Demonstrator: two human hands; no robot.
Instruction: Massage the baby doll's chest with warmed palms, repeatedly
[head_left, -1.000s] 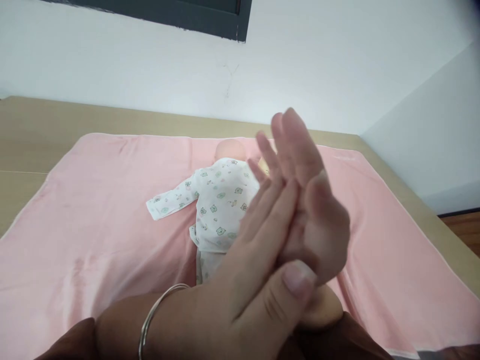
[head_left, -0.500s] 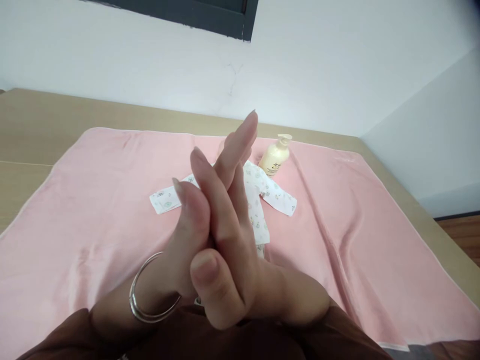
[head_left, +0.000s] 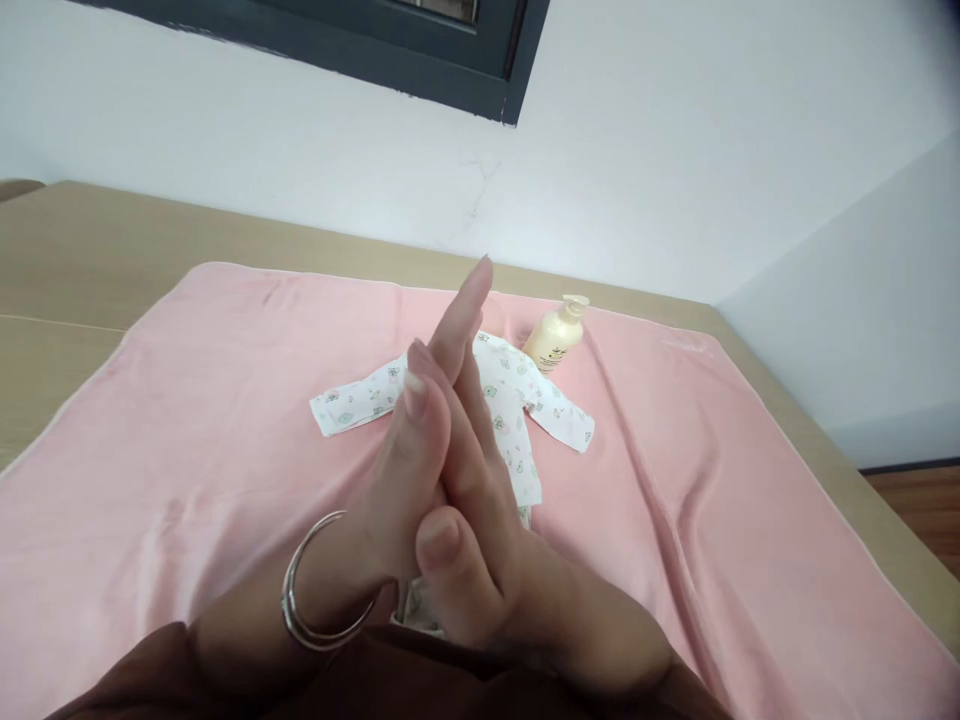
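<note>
Palm to palm, my left hand (head_left: 401, 490) and my right hand (head_left: 484, 540) press together in front of me, fingers stretched out and pointing up and away. A silver bangle (head_left: 300, 625) circles my left wrist. Nothing shows between the palms, though their inner faces are hidden. Behind the hands lies a small white printed baby shirt (head_left: 506, 385), its sleeves spread to both sides and its middle partly covered by my hands. Beyond its right shoulder is a cream pump bottle (head_left: 555, 335) with dark lettering.
A pink blanket (head_left: 247, 400) with some folds on the right covers most of the wooden table (head_left: 135, 235). A white wall (head_left: 637, 150) with a dark window frame (head_left: 450, 75) stands behind. Past the shirt's collar, a pale rounded shape (head_left: 491, 317) is partly hidden.
My hands have slid against each other, the left fingers now lying closer along the right ones. The view has tilted up slightly, showing more of the window frame.
</note>
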